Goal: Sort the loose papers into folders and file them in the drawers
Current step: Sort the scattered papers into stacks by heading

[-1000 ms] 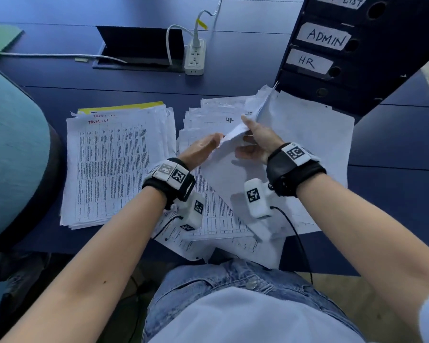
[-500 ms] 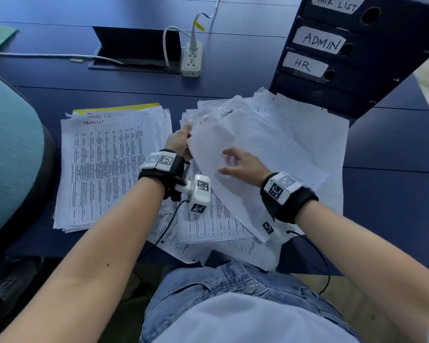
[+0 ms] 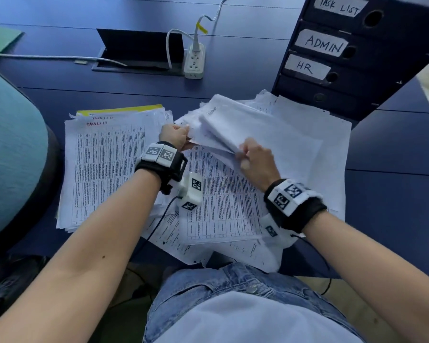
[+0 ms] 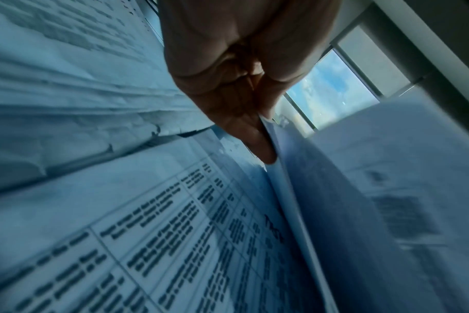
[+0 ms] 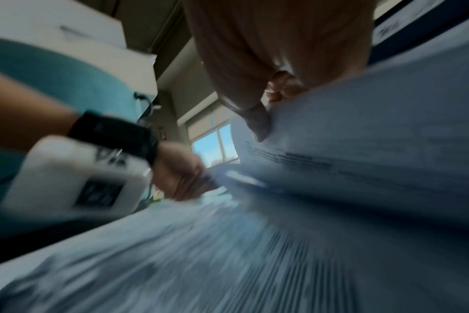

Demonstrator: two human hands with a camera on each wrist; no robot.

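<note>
We see the dark blue bench (image 3: 394, 219) carrying everything. Beyond our right grip (image 3: 256, 162), up and to its right, stands the dark drawer unit (image 3: 372, 70), its labels reading TASK LIST, ADMIN and HR, all drawers closed. Under and around both grips spreads the mass of loose papers (image 3: 312, 149). To the left of our left grip (image 3: 175, 138) lies a squared stack of printed tables (image 3: 104, 169), marked in red at the top, with a yellow folder (image 3: 119, 110) showing just beyond its far edge. Directly beneath both wrists lies another printed table sheet (image 3: 223, 199).

Between the 2 grips a lifted bundle of sheets (image 3: 223, 127) bends upward. Our left grip pinches the bundle's left edge between thumb and curled fingers, plain in the left wrist view (image 4: 244, 118). Our right grip (image 5: 265, 101) is closed on the bundle's near edge, thumb on top and fingers beneath it.

Far beyond the left grip sit a white power strip (image 3: 195, 61) and a green folder (image 3: 0, 40) at the bench's far left.
</note>
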